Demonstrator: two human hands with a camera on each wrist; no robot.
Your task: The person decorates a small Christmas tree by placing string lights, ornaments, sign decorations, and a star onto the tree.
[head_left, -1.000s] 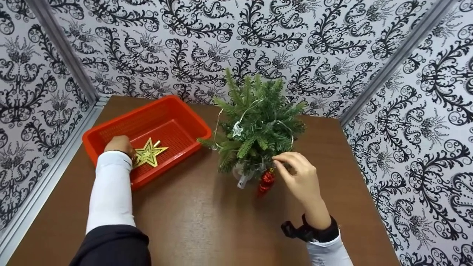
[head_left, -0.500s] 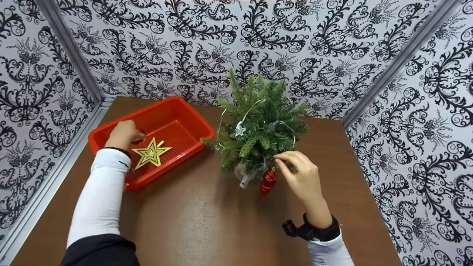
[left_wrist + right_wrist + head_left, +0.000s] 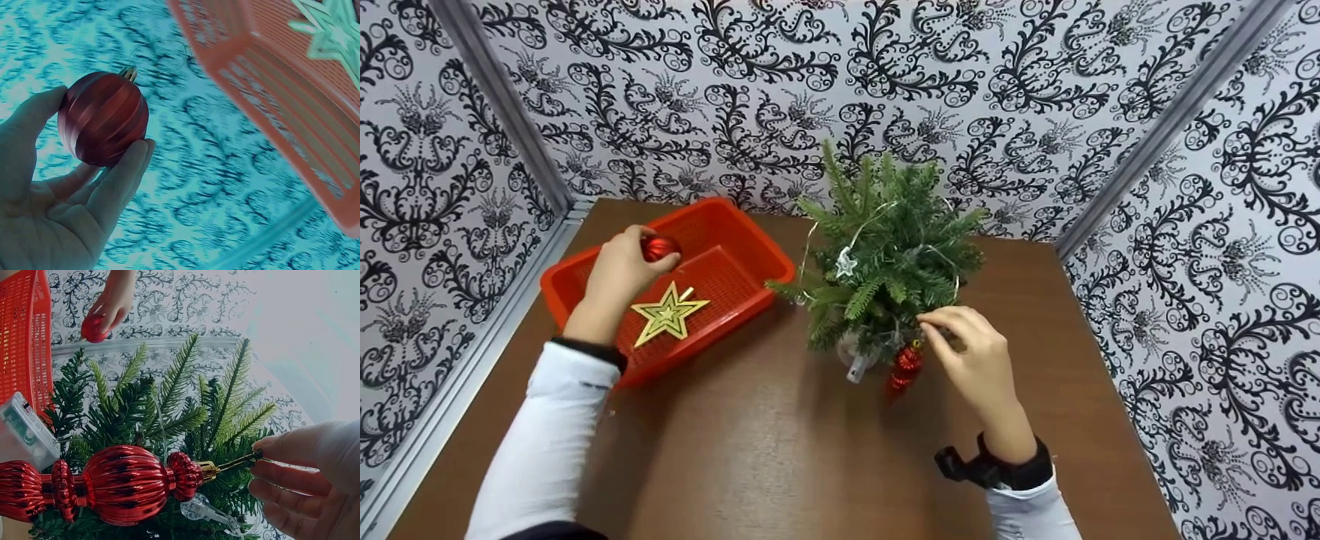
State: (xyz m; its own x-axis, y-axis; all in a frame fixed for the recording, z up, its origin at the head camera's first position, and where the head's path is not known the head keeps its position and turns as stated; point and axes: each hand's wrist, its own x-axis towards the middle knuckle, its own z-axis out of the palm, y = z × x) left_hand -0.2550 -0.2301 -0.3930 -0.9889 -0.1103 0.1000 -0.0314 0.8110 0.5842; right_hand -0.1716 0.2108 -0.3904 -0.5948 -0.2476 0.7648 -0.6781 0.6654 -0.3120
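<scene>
Over the left side of the red basket (image 3: 725, 268), my left hand (image 3: 619, 270) grips a round red Christmas bauble (image 3: 101, 121) between thumb and fingers. Its gold cap and thin thread loop show in the left wrist view. At the lower right of the small Christmas tree (image 3: 892, 255), my right hand (image 3: 976, 356) pinches the end of the gold loop of a long red icicle ornament (image 3: 126, 484), right among the twigs. That ornament hangs below the front branches. A gold star topper (image 3: 669, 315) lies in the basket.
A string of fairy lights with a clear star (image 3: 846, 262) winds round the tree. Its clear battery box (image 3: 856, 367) hangs at the front near the tree's base. Patterned walls stand behind and on both sides of the brown table (image 3: 765, 450).
My left hand has risen from the left end of the basket, bringing up the red bauble, which now shows. My right hand stays at the same branch with its pinch unchanged.
</scene>
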